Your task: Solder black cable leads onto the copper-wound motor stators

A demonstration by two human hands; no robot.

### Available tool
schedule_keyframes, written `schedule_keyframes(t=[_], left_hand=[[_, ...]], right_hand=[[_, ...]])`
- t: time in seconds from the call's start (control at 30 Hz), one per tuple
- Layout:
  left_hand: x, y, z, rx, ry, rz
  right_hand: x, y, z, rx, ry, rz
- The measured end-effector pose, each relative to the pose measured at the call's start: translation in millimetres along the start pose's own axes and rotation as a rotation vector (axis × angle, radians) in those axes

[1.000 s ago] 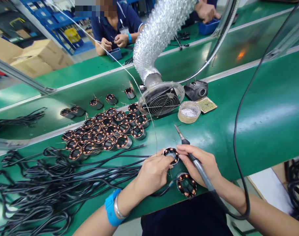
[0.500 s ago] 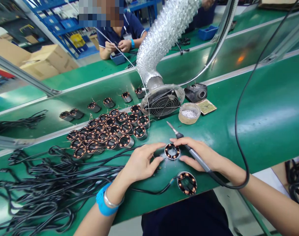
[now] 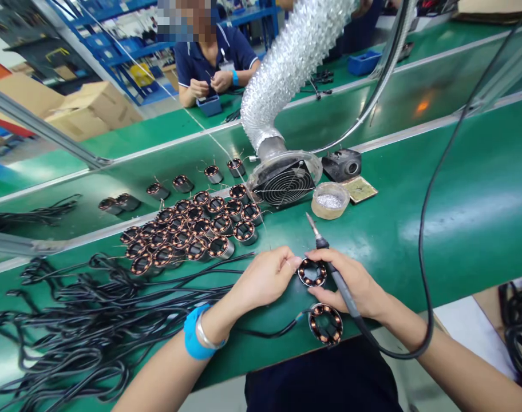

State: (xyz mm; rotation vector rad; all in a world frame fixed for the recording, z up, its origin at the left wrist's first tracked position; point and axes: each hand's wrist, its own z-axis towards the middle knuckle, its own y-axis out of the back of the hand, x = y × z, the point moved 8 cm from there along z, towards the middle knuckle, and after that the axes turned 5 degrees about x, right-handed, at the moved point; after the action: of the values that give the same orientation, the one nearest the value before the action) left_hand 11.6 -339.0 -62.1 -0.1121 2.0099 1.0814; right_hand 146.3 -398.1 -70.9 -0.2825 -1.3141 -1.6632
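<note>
A ring-shaped copper-wound coil (image 3: 312, 273) stands on the green bench between my hands. My right hand (image 3: 351, 280) grips its right side with thumb and fingers, and a soldering iron (image 3: 343, 289) lies across that same hand, tip pointing up and left. At the coil's left edge, my left hand (image 3: 269, 274) is closed with thumb and forefinger pinched together; what they hold is too small to make out. Just below, a second coil (image 3: 325, 324) with a black cable joined to it rests near the bench's front edge.
Several coils (image 3: 196, 229) cluster at the left centre, with black cables (image 3: 72, 332) heaped before them. A fume duct with a fan (image 3: 284, 183), a round tub (image 3: 329, 200) and a sponge tray (image 3: 359, 189) stand beyond my hands. Across the bench sits a person (image 3: 218, 57).
My left hand has gone from spread fingers to a pinch at the coil's left edge. The right hand has closed on the coil, which now sits slightly further right.
</note>
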Motion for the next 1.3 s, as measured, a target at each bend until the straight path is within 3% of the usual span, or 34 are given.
schedule_keyframes(t=[0.17,0.27,0.33,0.5,0.67,0.73,0.97,1.17,1.3], left_hand=[[8,4.0,15,0.036,0.019,-0.244],[21,6.8,10,-0.006,0.057,-0.4],[26,5.8,3,-0.008,0.069,-0.37],[24,-13.2,-6,0.119,0.107,-0.359],[17,-26.4,-3,0.066,0.199,-0.716],[17,-29.6,-5,0.049,0.224,-0.762],[9,-25.7,-30,0.028,0.149,-0.205],[-10,-17.1,-33,-0.126,0.053,-0.013],[-9,-20.1,-29,-0.133,0.03,0.052]], right_hand=[[-4,1,-4,-0.075,-0.058,-0.018],[-7,4,-8,-0.129,-0.082,-0.026],[-7,5,-9,-0.143,-0.081,-0.026],[-6,4,-10,-0.149,-0.067,-0.035],[-5,4,-9,-0.136,-0.066,-0.051],[-5,5,-8,-0.139,-0.073,-0.06],[-4,5,-9,-0.148,-0.078,-0.077],[-7,4,-14,-0.156,-0.084,-0.137],[-11,5,-15,-0.186,-0.085,-0.181]])
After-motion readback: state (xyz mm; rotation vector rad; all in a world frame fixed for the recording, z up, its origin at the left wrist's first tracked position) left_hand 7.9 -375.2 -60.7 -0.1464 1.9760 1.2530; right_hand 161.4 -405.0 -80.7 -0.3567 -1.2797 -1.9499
